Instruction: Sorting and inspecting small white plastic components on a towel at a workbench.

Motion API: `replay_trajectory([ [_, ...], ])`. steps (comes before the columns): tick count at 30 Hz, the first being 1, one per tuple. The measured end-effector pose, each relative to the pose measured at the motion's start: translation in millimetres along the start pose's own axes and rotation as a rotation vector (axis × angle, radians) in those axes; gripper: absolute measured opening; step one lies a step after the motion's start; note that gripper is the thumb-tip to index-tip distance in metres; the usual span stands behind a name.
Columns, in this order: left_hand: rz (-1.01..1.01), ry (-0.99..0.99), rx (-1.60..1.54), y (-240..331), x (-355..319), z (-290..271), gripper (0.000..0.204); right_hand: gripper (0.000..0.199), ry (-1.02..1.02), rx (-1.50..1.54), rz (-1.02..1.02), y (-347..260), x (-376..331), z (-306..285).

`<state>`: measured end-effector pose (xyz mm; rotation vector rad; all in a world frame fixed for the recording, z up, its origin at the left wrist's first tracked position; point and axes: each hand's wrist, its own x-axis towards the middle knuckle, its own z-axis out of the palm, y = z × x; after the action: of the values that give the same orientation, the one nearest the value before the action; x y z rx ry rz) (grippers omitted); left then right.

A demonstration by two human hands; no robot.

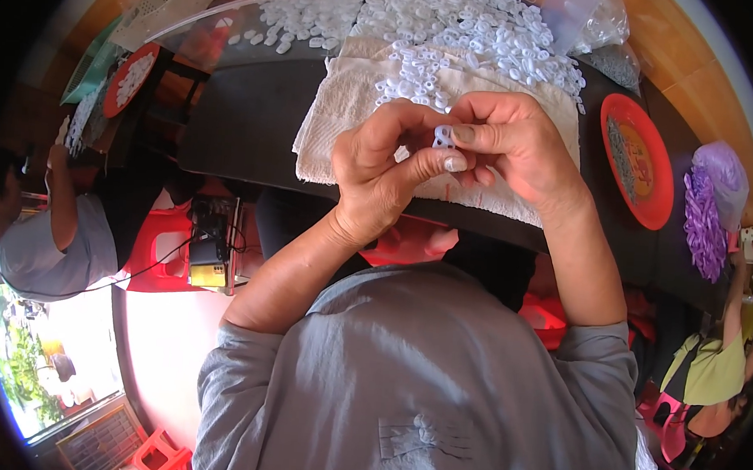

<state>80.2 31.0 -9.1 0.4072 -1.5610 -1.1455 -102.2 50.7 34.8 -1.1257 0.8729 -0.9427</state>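
Over the near part of a cream towel (341, 105), my two hands meet fingertip to fingertip. Between them is a small white plastic piece with holes (442, 136). My left hand (389, 163) pinches it from the left with thumb and fingers. From the other side my right hand (517, 149) presses thumb and forefinger against it; whether a second tiny part is in those fingers I cannot tell. Just beyond my hands lies a small group of similar white plastic pieces (415, 71) on the towel. A much larger heap of white pieces (489, 28) spreads behind it.
On the dark table's right stands a red plate (653, 164) holding small grey parts. Purple strips (705, 222) and plastic bags (592, 25) lie beyond. Another red plate (132, 82) with white pieces is far left. People sit at left (62, 227) and right (710, 363).
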Motion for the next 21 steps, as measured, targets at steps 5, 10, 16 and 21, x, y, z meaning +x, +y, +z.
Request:
replay_trajectory([
  [5, 0.081, -0.019, 0.061, 3.7, -1.3, 4.1, 0.025, 0.021, -0.022, 0.042, 0.011, -0.2, -4.2, -0.6],
  [10, -0.006, -0.044, -0.024, 6.2, 1.1, 5.9, 0.021, 0.021, -0.036, 0.104, 0.030, 1.0, -3.6, -0.4],
  [16, -0.131, -0.007, -0.216, 3.3, 3.1, 9.5, 0.020, 0.016, -0.056, 0.192, -0.011, 5.9, -2.2, -5.5],
  [21, -0.123, 0.008, -0.309, -2.1, 3.2, 8.2, 0.018, 0.020, -0.053, 0.177, -0.013, 5.0, -0.1, 0.1],
])
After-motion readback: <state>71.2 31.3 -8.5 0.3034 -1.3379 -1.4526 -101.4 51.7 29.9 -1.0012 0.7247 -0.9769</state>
